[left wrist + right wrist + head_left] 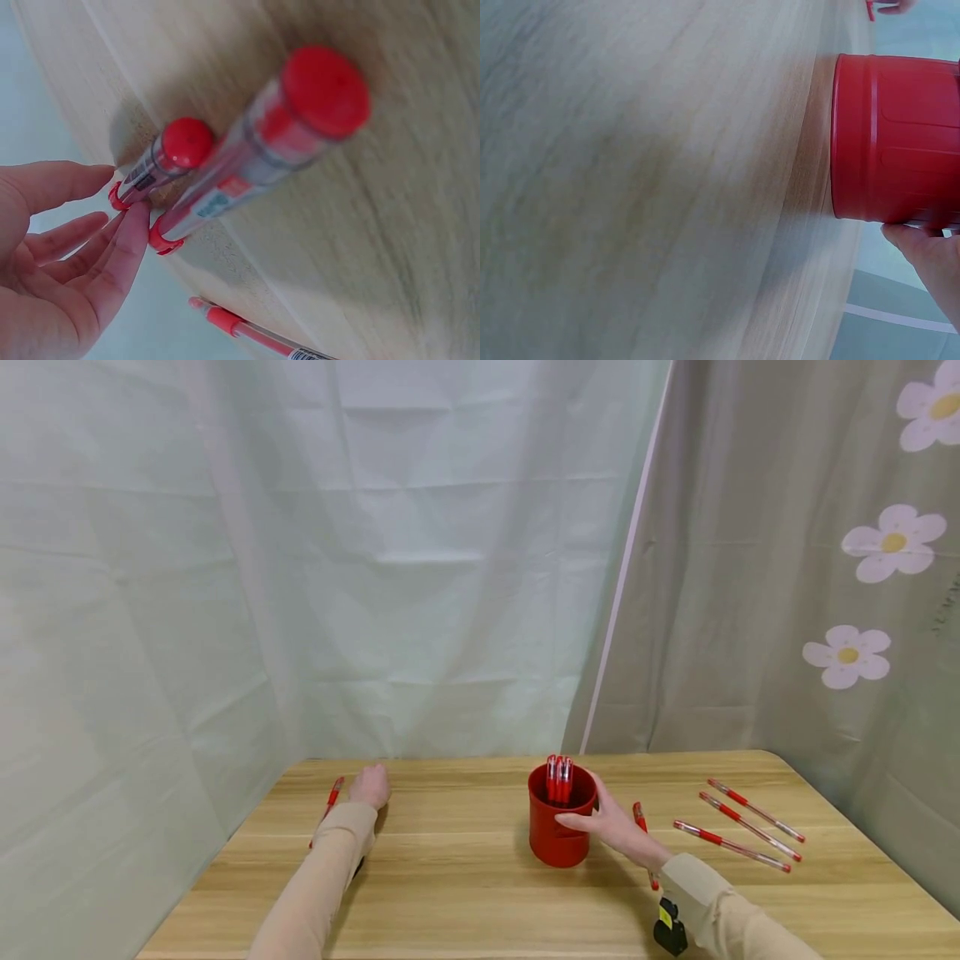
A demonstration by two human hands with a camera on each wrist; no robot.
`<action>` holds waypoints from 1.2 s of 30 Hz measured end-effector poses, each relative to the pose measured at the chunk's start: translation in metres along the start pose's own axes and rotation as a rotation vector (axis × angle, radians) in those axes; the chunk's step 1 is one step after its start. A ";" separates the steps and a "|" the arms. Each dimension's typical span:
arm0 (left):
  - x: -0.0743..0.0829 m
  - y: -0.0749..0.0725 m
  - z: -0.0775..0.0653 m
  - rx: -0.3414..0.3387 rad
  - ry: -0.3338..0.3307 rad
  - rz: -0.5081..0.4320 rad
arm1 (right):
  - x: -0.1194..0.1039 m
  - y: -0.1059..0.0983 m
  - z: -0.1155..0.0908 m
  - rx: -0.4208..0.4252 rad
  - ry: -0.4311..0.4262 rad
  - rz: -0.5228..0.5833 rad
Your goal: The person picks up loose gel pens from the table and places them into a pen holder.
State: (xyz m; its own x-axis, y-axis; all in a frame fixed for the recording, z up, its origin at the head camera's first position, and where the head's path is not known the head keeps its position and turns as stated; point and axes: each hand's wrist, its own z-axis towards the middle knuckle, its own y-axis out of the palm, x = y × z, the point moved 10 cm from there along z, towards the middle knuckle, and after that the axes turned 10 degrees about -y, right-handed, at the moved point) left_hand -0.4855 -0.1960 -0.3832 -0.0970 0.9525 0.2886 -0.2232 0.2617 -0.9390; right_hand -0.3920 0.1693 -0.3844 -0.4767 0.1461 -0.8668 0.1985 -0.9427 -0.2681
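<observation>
The red pen holder point(558, 839) stands upright on the table with several red pens point(558, 781) in it. My right hand point(611, 827) grips the holder's right side, thumb across the front and fingers round the back. The right wrist view shows the holder's side point(907, 139) and part of that hand point(930, 266). My left hand point(75, 255) is at the table's far left, thumb and fingers on either side of a capped red pen point(157, 165). A fingertip touches that pen; the thumb looks slightly apart. A second pen point(240, 172) lies close beside it.
Another red pen point(335, 795) lies left of my left hand. Three red pens point(738, 846) lie on the table's right, and one more pen point(640, 817) is partly behind my right wrist. Curtains point(450, 568) hang behind the wooden table point(450, 893).
</observation>
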 end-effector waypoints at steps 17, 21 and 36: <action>-0.004 0.004 0.005 0.042 0.010 -0.087 | -0.025 0.005 -0.004 -0.018 0.003 0.003; 0.001 0.001 0.004 0.008 -0.001 -0.122 | -0.007 0.001 -0.001 -0.004 0.000 -0.001; 0.033 -0.025 0.005 0.023 0.017 -0.242 | 0.001 0.000 0.000 -0.006 -0.017 -0.027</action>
State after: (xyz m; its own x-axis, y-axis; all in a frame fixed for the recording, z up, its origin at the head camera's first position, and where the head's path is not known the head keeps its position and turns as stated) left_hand -0.4883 -0.1720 -0.3493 -0.0221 0.8650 0.5012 -0.2599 0.4791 -0.8384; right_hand -0.3925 0.1696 -0.3857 -0.4960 0.1661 -0.8523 0.1909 -0.9366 -0.2937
